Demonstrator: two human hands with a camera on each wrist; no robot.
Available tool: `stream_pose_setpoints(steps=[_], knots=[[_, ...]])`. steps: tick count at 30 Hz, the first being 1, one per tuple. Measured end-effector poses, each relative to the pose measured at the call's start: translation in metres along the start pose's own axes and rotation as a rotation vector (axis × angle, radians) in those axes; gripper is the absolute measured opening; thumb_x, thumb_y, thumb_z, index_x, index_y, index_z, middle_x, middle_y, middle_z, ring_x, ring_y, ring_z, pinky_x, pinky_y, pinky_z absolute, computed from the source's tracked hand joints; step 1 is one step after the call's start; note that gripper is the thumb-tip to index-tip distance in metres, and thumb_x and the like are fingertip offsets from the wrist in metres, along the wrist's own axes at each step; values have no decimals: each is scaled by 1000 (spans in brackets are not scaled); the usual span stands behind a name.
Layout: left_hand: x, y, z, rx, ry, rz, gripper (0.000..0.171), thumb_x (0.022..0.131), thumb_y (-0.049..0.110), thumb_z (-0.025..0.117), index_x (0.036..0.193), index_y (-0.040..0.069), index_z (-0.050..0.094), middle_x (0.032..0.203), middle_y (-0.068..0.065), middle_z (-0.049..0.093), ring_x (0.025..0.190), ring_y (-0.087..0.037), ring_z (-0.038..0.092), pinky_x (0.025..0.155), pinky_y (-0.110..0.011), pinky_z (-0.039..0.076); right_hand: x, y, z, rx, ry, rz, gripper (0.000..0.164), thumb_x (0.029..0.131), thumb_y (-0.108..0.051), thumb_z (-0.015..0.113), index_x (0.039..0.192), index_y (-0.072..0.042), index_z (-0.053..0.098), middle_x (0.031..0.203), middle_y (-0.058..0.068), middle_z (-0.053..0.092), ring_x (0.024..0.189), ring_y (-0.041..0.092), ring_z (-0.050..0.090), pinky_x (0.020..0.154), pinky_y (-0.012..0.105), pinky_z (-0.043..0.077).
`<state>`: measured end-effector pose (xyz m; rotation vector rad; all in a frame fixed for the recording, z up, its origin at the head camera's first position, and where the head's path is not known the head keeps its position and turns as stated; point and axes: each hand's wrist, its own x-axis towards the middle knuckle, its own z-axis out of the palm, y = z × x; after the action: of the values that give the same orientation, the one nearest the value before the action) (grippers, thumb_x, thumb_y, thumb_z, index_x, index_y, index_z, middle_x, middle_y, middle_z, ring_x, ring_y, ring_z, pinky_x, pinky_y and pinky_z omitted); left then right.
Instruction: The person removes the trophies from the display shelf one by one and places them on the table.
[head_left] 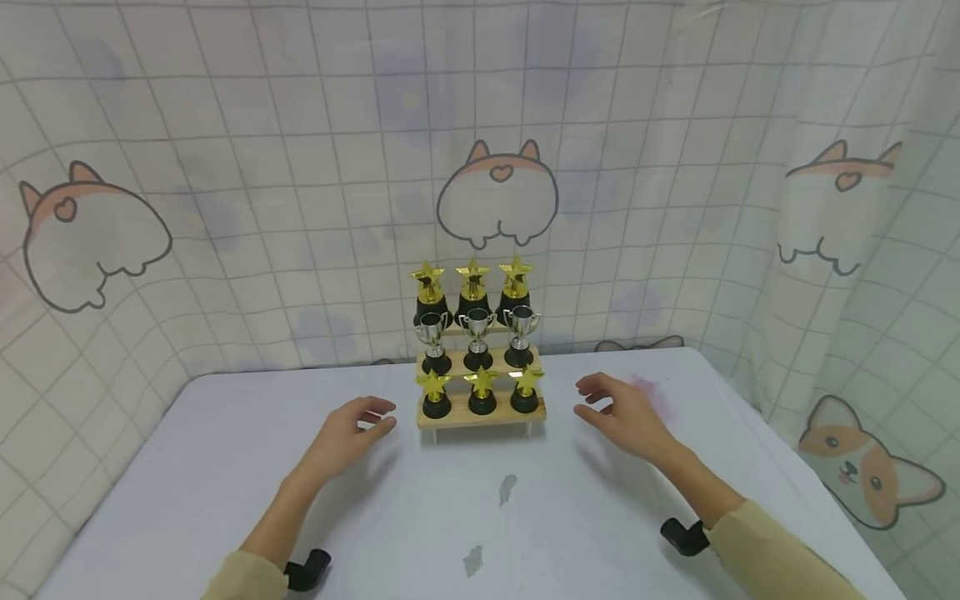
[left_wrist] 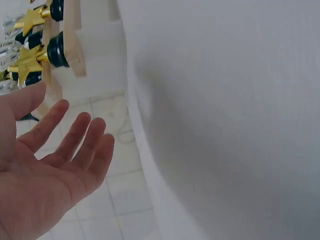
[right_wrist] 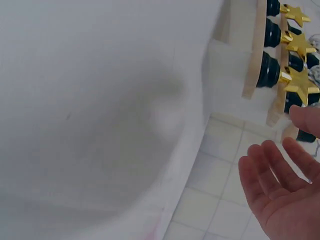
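Observation:
A small tiered wooden stand (head_left: 480, 414) stands toward the back of the table, three trophies on each tier. Gold star trophies (head_left: 482, 392) on black bases line the lowest tier. Silver two-handled trophy cups (head_left: 477, 337) fill the middle one, and taller gold star trophies (head_left: 472, 287) the top. To the left of the stand, my left hand (head_left: 356, 429) is held over the table with relaxed, slightly bent fingers and nothing in it. My right hand (head_left: 618, 412) mirrors it on the right side, also holding nothing. Both wrist views show a gap between hand and stand.
A white cloth covers the table (head_left: 375, 517), with two grey marks near the middle and a pink stain (head_left: 651, 396) at the right. Behind and beside it hangs a white grid-patterned curtain (head_left: 300, 208) with cartoon dogs. Black wrist-worn pieces (head_left: 682, 537) show by the sleeves.

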<state>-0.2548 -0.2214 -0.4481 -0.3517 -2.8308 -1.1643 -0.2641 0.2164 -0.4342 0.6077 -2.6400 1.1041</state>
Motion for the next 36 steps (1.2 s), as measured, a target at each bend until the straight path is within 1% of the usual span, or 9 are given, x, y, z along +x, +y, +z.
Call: stream_pose_setpoints(steps=[2,4,7,9,14,18,23,28,36], knots=[[2,4,3,-89,-22,-58,34,103,26,66,130,6,66,124,-10,66,115,-31,63,97,-50,55,3,-5,4,42,16,7,29,93,-11,78,118,-2,66,109,9,70,98,28,68,80,40,62],[3,7,6,-216,-48,-113,36,103,24,65,132,3,64,126,-11,65,116,-31,63,96,-47,57,6,-9,8,79,28,30,30,92,-11,78,118,-4,66,109,8,70,98,25,68,81,37,62],[6,12,9,-422,-82,-177,40,104,18,63,137,-3,58,132,-18,59,117,-33,61,95,-43,58,11,-14,16,120,27,69,32,91,-10,78,120,-5,65,110,8,70,100,24,68,84,36,61],[8,14,12,-525,-89,-213,42,104,15,62,139,-6,55,133,-22,56,117,-35,61,95,-43,58,15,-16,21,133,22,84,33,91,-10,78,121,-5,64,112,10,69,102,25,68,86,38,61],[14,18,21,-657,-83,-296,44,103,11,63,143,-4,52,134,-23,53,114,-33,60,97,-43,57,22,-20,29,164,17,91,37,91,-8,78,124,-1,62,115,11,68,106,28,67,89,40,61],[19,17,28,-742,-76,-330,49,101,8,64,146,-3,48,133,-23,53,110,-30,61,96,-40,58,27,-22,34,191,26,99,40,89,-5,79,125,-1,61,117,12,67,108,28,66,90,40,60],[23,15,34,-811,-50,-327,50,100,0,61,146,-7,45,123,-21,55,102,-25,62,96,-40,58,34,-24,38,239,15,111,40,90,-4,79,125,-1,60,121,19,64,111,31,64,91,40,59],[23,19,40,-800,-37,-320,48,99,-4,60,145,-9,46,115,-19,56,96,-21,63,97,-43,57,37,-26,42,278,-1,151,42,90,-3,77,128,1,59,122,20,65,113,33,63,94,39,58],[27,22,44,-755,-19,-325,47,99,-4,61,144,-9,49,124,-24,54,98,-22,63,95,-42,58,41,-29,48,255,4,164,43,89,-2,78,128,3,61,119,18,68,112,36,65,93,37,59]])
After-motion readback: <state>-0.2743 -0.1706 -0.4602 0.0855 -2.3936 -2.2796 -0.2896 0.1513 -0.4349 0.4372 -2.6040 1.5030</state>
